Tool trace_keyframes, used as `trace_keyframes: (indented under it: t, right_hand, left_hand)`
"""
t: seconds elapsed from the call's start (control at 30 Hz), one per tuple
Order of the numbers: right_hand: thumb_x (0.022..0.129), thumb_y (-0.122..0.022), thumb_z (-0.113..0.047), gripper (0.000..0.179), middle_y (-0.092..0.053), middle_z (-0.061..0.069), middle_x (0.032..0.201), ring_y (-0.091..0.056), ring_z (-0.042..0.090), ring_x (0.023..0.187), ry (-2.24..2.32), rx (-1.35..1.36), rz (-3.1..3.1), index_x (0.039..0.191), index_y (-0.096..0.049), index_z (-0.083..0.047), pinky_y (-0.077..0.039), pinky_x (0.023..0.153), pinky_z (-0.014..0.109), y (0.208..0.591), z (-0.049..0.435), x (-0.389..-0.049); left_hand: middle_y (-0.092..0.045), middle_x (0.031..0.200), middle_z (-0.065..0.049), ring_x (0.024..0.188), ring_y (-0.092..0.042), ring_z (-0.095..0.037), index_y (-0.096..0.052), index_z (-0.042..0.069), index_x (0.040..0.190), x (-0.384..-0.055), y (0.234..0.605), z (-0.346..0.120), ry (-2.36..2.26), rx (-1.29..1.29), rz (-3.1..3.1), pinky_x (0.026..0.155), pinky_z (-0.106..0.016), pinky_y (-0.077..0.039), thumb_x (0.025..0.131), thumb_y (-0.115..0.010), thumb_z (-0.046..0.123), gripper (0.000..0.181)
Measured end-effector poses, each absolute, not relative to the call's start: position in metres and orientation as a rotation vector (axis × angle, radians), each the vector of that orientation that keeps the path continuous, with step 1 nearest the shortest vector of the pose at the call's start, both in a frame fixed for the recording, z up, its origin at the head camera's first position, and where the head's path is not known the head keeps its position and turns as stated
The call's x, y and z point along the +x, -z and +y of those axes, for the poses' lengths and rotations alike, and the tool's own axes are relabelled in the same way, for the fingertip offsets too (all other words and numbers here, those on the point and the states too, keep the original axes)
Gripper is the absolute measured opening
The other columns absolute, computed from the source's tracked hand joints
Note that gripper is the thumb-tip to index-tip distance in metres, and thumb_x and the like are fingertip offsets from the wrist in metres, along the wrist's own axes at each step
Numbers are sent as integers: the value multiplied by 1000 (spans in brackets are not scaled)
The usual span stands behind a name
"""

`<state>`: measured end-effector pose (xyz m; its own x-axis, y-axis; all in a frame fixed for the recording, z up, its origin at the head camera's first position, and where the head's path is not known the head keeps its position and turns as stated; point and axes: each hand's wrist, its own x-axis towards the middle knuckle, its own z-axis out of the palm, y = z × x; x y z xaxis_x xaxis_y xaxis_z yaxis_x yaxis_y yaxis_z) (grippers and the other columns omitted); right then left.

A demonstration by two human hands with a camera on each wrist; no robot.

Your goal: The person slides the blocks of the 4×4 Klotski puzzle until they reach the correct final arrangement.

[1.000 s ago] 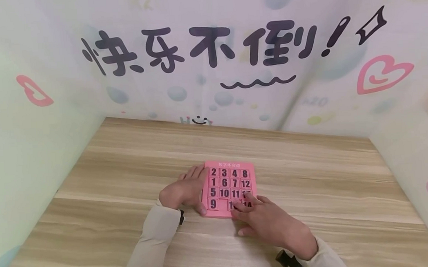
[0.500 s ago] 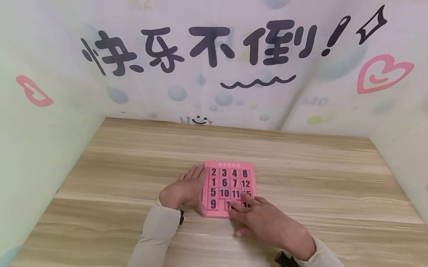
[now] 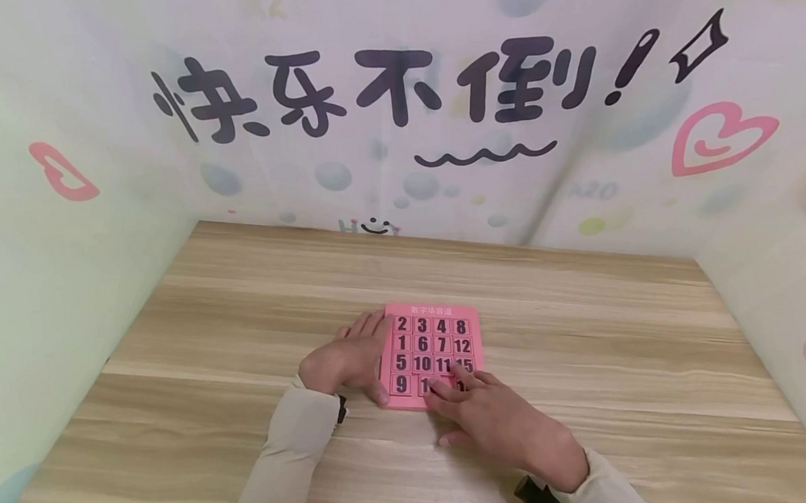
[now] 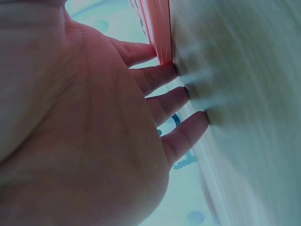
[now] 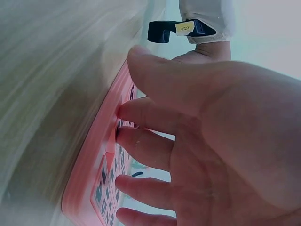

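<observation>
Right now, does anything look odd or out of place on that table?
Only the numbers on the pink board: the top row reads 2, 3, 4, 8, with tile 1 just below tile 2, out of counting order. I see nothing spilled or damaged.

Wall cloth (image 3: 375,22), twelve o'clock: black lettering (image 3: 399,102), "快乐不倒!". Pink number board (image 3: 477,335), six o'clock: tiles (image 3: 422,344) reading 2 3 4 8, 1 6 7 12, 5 10 11 15, 9; remainder partly covered.

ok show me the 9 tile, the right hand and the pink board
9 tile (image 3: 401,384), head view, its printed digit.
Right hand (image 3: 491,415), head view, back of hand.
Pink board (image 5: 77,202), right wrist view, bare rim.
</observation>
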<state>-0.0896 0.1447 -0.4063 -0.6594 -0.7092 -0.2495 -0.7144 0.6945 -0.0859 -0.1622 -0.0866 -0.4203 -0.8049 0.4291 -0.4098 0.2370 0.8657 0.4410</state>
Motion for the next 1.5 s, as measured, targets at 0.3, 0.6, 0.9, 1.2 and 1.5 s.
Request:
trace_keyframes:
  t: [0.3,0.6,0.9,1.2,1.5]
  right_hand:
    - [95,-56,-49,58,-46,0,153,-38,39,142,-37,-1156,2667,146,-52,-20,-36,114,55,410,141,-88]
    - [95,-58,-45,57,-47,0,152,-38,38,143,-8,-1171,2671,146,-52,-19,-36,114,54,410,139,-86]
    - [98,-53,-47,56,-43,-2,155,-34,37,145,-15,-1136,2655,148,-49,-22,-33,116,55,411,139,-87]
    - [99,-54,-43,51,-44,-1,154,-33,42,144,40,-1082,2650,147,-50,-25,-31,115,60,398,156,-97]
    - [98,-60,-29,42,-55,7,145,-44,47,136,-17,-1084,2624,139,-58,-27,-43,103,64,382,183,-98]
  left_hand:
    - [-5,166,-18,153,-4,-35,-8,1,158,-163,422,-87,-493,493,2532,124,-51,-11,61,-92,34,133]
    - [-4,166,-17,153,-3,-35,-8,2,159,-163,423,-86,-505,487,2527,124,-51,-10,61,-92,33,133]
    - [-3,166,-18,153,-3,-36,-8,2,158,-162,420,-86,-523,482,2513,124,-52,-9,60,-93,31,133]
    - [0,167,-17,154,-1,-35,-6,4,159,-164,421,-87,-530,462,2498,125,-51,-8,59,-93,31,136]
    - [-2,167,-15,154,-2,-35,-7,4,159,-164,422,-87,-553,468,2504,125,-51,-8,59,-94,29,134]
